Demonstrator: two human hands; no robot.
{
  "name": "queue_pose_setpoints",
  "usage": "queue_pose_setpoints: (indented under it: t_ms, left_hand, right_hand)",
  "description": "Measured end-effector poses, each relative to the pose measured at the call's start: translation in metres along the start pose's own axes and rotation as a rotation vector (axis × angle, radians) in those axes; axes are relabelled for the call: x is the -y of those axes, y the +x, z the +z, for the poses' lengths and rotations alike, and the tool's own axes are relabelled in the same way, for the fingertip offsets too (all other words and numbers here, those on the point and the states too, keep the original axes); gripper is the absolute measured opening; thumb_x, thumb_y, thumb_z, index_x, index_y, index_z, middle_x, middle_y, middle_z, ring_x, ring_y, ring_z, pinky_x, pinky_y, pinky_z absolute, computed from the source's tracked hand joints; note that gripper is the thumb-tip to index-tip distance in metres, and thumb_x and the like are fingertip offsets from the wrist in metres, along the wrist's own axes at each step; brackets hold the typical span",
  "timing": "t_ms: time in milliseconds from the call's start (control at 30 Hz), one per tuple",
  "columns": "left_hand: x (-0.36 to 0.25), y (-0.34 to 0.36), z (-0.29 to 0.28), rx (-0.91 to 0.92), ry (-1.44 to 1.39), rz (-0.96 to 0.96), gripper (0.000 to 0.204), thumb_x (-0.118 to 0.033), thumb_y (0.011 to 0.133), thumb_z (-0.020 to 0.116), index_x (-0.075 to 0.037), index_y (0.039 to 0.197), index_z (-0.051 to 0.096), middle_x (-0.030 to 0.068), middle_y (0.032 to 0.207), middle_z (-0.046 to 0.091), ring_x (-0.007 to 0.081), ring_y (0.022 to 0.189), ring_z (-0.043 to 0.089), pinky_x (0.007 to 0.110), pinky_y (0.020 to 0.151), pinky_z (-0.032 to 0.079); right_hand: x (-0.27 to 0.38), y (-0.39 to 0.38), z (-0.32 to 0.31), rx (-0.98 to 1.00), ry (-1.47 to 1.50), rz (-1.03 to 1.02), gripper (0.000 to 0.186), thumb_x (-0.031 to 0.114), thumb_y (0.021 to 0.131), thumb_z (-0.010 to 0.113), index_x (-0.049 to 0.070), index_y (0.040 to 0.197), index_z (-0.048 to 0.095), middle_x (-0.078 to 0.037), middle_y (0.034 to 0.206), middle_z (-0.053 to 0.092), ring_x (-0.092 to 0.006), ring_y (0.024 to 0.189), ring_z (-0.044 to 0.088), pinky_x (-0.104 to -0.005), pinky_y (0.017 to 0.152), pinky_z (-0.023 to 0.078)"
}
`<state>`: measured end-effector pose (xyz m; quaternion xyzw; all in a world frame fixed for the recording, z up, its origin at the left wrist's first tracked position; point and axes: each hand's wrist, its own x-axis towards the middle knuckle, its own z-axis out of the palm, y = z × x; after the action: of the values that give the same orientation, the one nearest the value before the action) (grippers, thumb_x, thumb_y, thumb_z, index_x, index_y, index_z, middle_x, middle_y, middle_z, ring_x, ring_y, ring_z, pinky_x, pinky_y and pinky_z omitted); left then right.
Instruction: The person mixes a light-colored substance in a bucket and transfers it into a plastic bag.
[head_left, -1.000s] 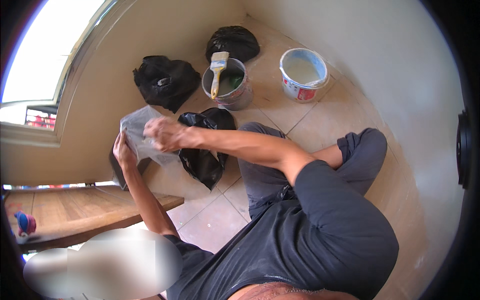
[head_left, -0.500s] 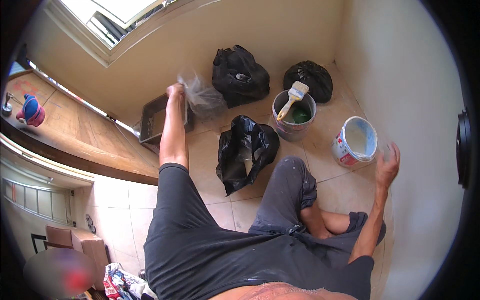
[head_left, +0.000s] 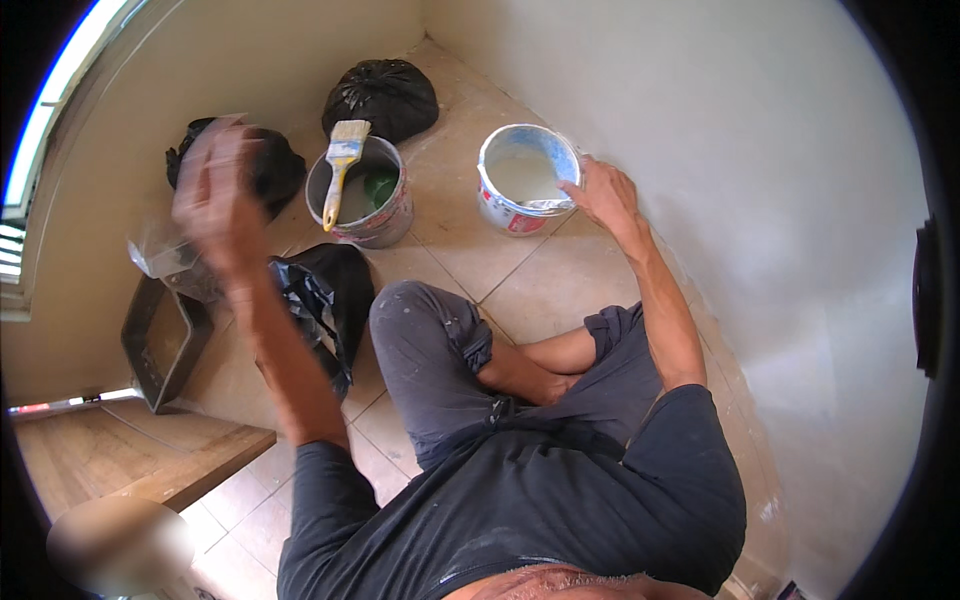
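Observation:
My right hand (head_left: 602, 195) has its fingers curled on the right rim of a white bucket (head_left: 500, 205) of milky liquid. My left hand (head_left: 215, 180), smeared by motion, is raised in front of a black bag (head_left: 278, 160); its fingers are unclear. A crumpled clear plastic bag (head_left: 165, 258) lies below it, beside an angular grey tray (head_left: 135, 335). A yellow-handled brush (head_left: 341, 165) rests across a grey bucket (head_left: 385, 225) with greenish contents. An open black bag (head_left: 340, 295) is near my left forearm.
A tied black bag (head_left: 385, 100) sits in the corner. A wooden board (head_left: 100, 455) is at lower left beside a window (head_left: 20, 230). A pale wall (head_left: 780, 200) rises close on my right. I sit cross-legged on the tiled floor (head_left: 490, 260).
My left hand has come away from the clear bag and risen. My right hand, earlier on that bag, then out by the wall, now grips the white bucket's rim.

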<state>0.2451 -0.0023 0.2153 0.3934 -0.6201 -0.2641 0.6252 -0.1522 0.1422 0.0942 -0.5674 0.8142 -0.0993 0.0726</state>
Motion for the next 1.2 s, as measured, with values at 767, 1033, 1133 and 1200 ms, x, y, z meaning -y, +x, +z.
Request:
queue_pose_setpoints:
  t_ms: [767,1033,1133,1200]
  left_hand:
    - [0.148,-0.132,0.215,0.648,-0.008,-0.681,0.032,-0.025,0.088,0.068,-0.002,0.110,0.074,0.0085,0.078,0.071,0.0143,0.072,0.064,0.031,0.071,0.051]
    - [0.159,-0.135,0.216,0.621,0.026,-0.668,0.032,-0.024,0.087,0.068,-0.008,0.114,0.074,0.0088,0.080,0.071,0.0153,0.075,0.066,0.032,0.074,0.051]
    - [0.159,-0.135,0.214,0.616,0.049,-0.653,0.034,-0.025,0.086,0.068,-0.010,0.116,0.073,0.0091,0.080,0.071,0.0152,0.076,0.066,0.033,0.075,0.051]
    - [0.152,-0.134,0.214,0.602,0.035,-0.658,0.034,-0.026,0.086,0.067,-0.010,0.116,0.073,0.0091,0.080,0.071,0.0152,0.076,0.066,0.033,0.076,0.051]
  right_hand:
    - [0.030,0.094,0.014,0.032,-0.205,-0.766,0.009,0.003,0.076,0.058,-0.002,0.068,0.061,-0.023,0.072,0.061,-0.0386,0.072,0.064,-0.0480,0.064,0.050]
    - [-0.012,0.084,0.003,0.125,-0.396,-0.646,0.012,0.001,0.073,0.058,-0.004,0.062,0.061,-0.025,0.067,0.060,-0.0397,0.065,0.063,-0.0468,0.057,0.049]
    - [-0.011,0.062,0.005,0.206,-0.336,-0.646,0.012,0.001,0.073,0.058,-0.004,0.062,0.060,-0.025,0.067,0.060,-0.0406,0.065,0.063,-0.0471,0.056,0.049]
    - [-0.004,0.049,0.004,0.233,-0.287,-0.667,0.013,0.000,0.073,0.058,-0.004,0.062,0.060,-0.025,0.067,0.060,-0.0410,0.065,0.063,-0.0472,0.057,0.049]
